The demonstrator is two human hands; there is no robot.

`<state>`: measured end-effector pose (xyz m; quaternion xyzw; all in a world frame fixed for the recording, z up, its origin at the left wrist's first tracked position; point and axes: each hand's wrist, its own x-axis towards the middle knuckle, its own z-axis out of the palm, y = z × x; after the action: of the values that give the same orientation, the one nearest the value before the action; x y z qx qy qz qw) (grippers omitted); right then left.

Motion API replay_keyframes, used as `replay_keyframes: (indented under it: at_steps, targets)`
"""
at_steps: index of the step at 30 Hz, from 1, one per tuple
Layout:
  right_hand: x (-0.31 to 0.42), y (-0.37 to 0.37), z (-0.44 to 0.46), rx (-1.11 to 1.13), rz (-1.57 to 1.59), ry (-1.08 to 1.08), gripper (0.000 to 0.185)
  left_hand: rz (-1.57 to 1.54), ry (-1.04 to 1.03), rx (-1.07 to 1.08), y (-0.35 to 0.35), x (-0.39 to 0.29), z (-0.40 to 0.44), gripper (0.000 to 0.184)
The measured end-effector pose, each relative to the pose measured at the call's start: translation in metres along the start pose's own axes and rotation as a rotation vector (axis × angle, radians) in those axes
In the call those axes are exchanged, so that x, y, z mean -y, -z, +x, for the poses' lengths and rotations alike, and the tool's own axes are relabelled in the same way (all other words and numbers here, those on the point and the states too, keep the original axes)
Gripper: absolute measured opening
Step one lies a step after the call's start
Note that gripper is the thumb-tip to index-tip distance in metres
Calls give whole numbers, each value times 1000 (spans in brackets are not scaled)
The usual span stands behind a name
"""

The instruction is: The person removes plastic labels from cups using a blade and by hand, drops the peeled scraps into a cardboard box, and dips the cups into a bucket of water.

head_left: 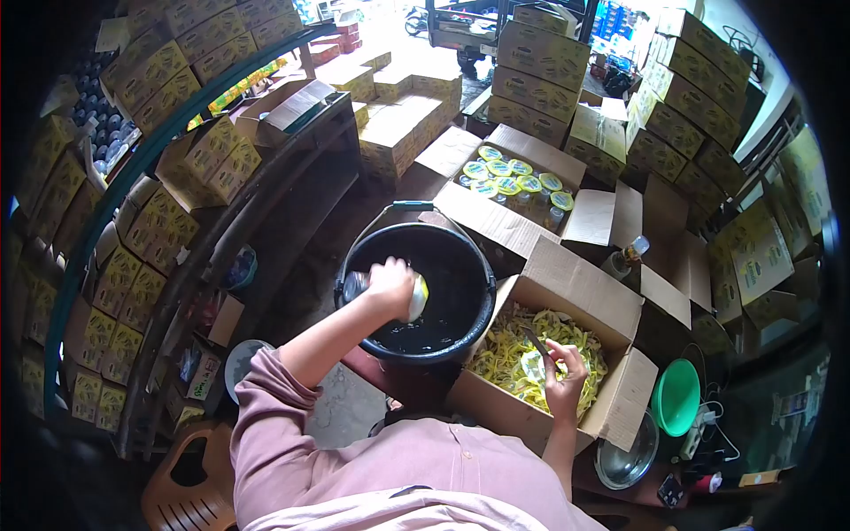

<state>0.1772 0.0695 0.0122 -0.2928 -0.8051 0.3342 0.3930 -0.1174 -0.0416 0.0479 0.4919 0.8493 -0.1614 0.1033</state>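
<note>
My left hand (391,285) is closed around a plastic cup, over the mouth of a black bucket (478,327). The cup's yellow-edged end (420,296) shows to the right of my fingers, and its clear, dark-looking end to the left. Dark liquid with small bright flecks lies in the bucket. In my right hand (567,372) is a narrow, dark knife-like tool (535,342), gripped between thumb and fingers. That hand is above an open carton (620,398) filled with yellow strips (505,350), and a whitish piece lies just beside it.
Another open carton (496,217) holds several yellow-lidded cups (509,184). A bottle (634,250) stands to the right. A green bowl (676,398) and a glass bowl (627,456) sit at lower right. Stacked cartons (538,75) surround the area; an orange chair (190,482) is at lower left.
</note>
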Motion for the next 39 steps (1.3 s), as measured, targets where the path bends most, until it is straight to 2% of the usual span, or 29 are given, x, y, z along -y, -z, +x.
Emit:
replay_keyframes:
  at_steps: [1,2,5,6,9,10,11,13,14,15,17,18,21,22,25,26,27,29,34,37,39]
  targets:
    - [0,-1,-1,0,4,5,29,-32,9,370,10,-4,-7,51]
    - [0,-1,-1,0,8,10,29,-30,52,438,17,-4,-13,54]
    - [-1,1,-3,21,4,7,26,-110,73,-291,-12,4,-6,64]
    - [-1,2,-3,25,-10,11,27,-135,49,-365,-8,4,-7,71]
    - [-2,2,-3,12,16,2,30,-115,47,346,11,8,-18,66]
    - [-3,3,-3,15,9,-6,29,-103,90,221,11,9,-20,63]
    - [-3,3,-1,12,7,0,28,-90,78,-133,3,10,-21,67]
    - [-3,3,-2,13,6,-2,27,-184,37,-222,1,16,-18,68]
    - [-4,2,-1,9,7,6,27,-159,25,132,10,20,-23,60]
    - [-3,2,0,10,-7,22,28,-100,26,262,21,19,-25,55]
    - [0,1,1,8,27,6,29,-222,29,-324,5,21,-19,57]
    - [-2,0,2,10,37,6,29,-207,33,-244,3,24,-19,56]
    - [-3,-4,4,29,52,32,30,-247,-50,-269,6,27,-23,49]
    - [-5,-7,5,28,101,-20,30,-320,-8,-337,9,25,-24,47]
    - [-5,-14,5,24,279,-187,28,-460,-78,-312,13,26,-30,46]
    - [-1,-19,8,23,362,-241,27,-479,-94,-282,16,23,-32,50]
    - [2,-24,12,21,445,-294,27,-579,-146,-349,10,23,-31,51]
    - [3,-33,18,37,497,-277,24,-777,-254,-486,-6,22,-28,53]
    - [19,-53,29,65,407,-124,25,-1262,-395,-453,-20,7,-30,51]
    - [34,-62,33,90,371,-73,23,-1294,-380,-515,-18,-7,-38,59]
    - [36,-66,34,119,333,-34,22,-1014,-277,-565,-29,-7,-32,63]
